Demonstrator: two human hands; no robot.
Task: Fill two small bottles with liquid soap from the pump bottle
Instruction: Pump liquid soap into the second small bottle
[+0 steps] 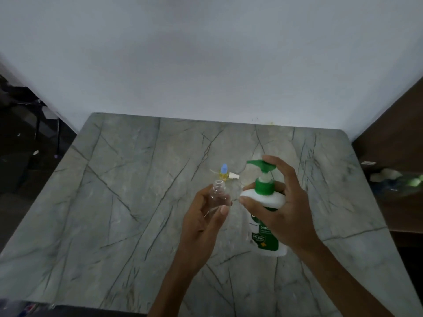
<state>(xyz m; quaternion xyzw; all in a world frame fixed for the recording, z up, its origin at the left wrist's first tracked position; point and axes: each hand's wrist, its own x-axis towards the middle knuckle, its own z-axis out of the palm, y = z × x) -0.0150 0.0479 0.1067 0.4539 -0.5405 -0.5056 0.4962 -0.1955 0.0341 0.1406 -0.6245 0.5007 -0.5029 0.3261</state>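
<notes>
My left hand holds a small clear bottle with its mouth uncapped, tilted a little, above the middle of the table. It looks empty. My right hand grips the shoulder of the white pump bottle with a green collar and label; one finger rests on the green pump head, whose nozzle points left. Behind the clear bottle stands a second small bottle holding yellow liquid, with a blue cap. A white cap lies beside it.
The grey marble-pattern table meets a white wall at the back. A brown surface at the right carries white and green clutter. Dark furniture stands at the left beyond the table edge.
</notes>
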